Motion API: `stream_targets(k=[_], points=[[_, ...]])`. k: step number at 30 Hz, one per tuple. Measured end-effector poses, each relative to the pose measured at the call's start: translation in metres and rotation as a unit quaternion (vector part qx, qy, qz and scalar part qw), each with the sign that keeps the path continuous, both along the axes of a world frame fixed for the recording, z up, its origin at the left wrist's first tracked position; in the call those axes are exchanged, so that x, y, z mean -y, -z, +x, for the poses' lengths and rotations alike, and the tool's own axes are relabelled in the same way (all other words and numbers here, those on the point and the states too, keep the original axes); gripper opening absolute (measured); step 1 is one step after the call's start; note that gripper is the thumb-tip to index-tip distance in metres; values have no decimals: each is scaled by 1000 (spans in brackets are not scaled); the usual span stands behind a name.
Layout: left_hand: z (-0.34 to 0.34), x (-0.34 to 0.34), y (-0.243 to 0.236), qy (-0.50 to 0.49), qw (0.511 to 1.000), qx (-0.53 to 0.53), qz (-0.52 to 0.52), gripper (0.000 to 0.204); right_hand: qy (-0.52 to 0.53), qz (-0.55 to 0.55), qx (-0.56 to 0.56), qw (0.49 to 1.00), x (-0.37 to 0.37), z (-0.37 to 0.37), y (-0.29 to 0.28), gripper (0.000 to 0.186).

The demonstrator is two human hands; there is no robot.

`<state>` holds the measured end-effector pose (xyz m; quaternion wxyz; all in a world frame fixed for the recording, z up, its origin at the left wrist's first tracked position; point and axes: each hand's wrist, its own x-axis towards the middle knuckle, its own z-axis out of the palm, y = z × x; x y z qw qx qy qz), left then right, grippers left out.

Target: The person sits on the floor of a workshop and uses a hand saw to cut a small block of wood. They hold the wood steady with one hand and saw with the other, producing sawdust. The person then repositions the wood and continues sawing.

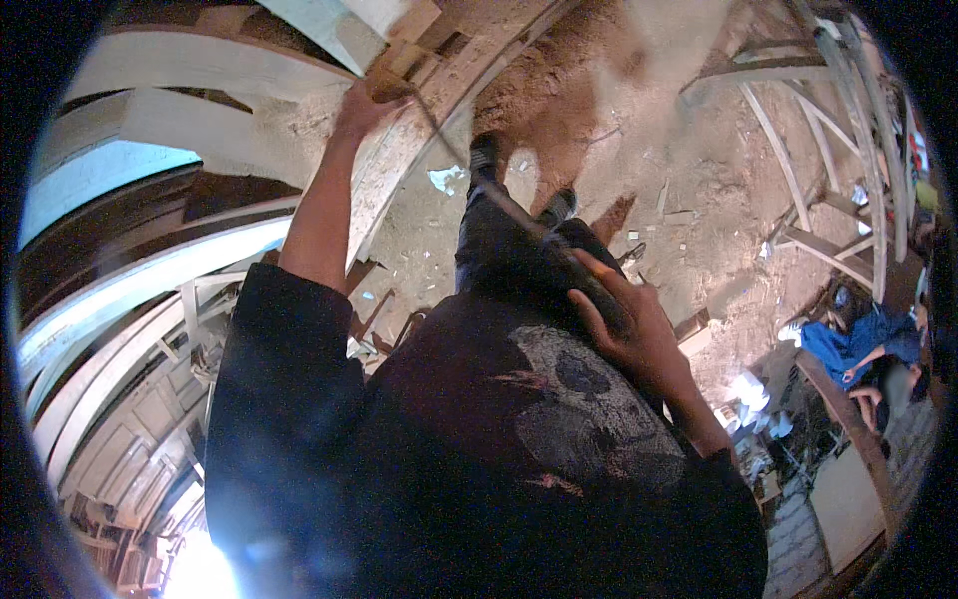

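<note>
My left hand (361,106) is raised and grips the edge of a pale wooden board (399,160) that slants across the upper middle. My right hand (627,321) is closed around the dark thick end of a long thin tool (519,215). The tool's shaft runs up and to the left, and its far tip reaches the wood beside my left hand. My dark shirt (479,449) and dark trousers fill the lower middle. My two dark shoes (486,150) stand on sandy ground (639,120).
Stacked wooden pieces (409,40) lie above the left hand. White curved beams (150,280) run along the left. A frame of thin wooden slats (848,130) stands at right. Another person in blue (858,344) crouches at the far right among scattered debris.
</note>
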<state>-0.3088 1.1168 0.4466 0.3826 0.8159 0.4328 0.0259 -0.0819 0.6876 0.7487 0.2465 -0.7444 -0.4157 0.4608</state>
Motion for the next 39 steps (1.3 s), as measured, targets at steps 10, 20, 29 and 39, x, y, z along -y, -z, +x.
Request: stream_targets(k=[10,20,29,39], points=[[1,-20,-3,30,982,24,-183,103,68,-51,22,996,55,36,-4,44],[-24,5,18,54,964,-178,188,111,89,78,4,993,38,12,11,48],[4,35,2,-125,969,-120,178,94,66,75,5,995,14,10,22,45],[26,65,-13,-142,928,-242,244,100,22,27,35,999,39,34,30,48]])
